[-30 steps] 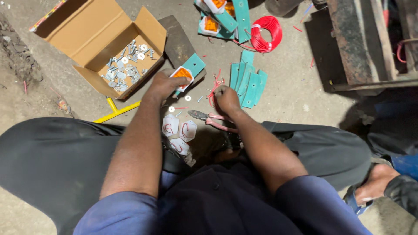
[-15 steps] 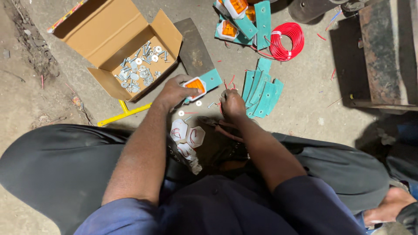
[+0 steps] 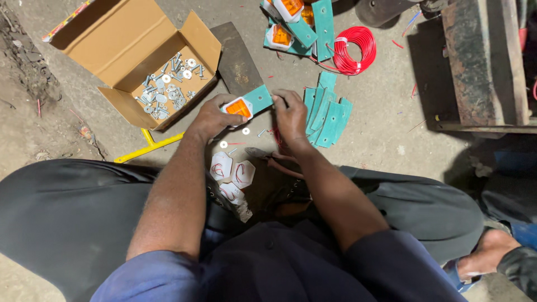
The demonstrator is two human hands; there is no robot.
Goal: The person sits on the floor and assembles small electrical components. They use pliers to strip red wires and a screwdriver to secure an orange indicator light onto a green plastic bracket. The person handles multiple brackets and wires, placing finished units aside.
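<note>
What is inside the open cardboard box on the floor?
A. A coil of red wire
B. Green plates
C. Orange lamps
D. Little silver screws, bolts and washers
D: the cardboard box holds a heap of small silver screws, bolts and washers; the red wire coil and the loose green plates lie on the floor outside it.

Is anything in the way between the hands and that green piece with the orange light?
No. Both hands already touch it: the left hand grips the orange lamp end, and the right hand pinches the other end of the green bracket. Nothing sits between them.
</note>
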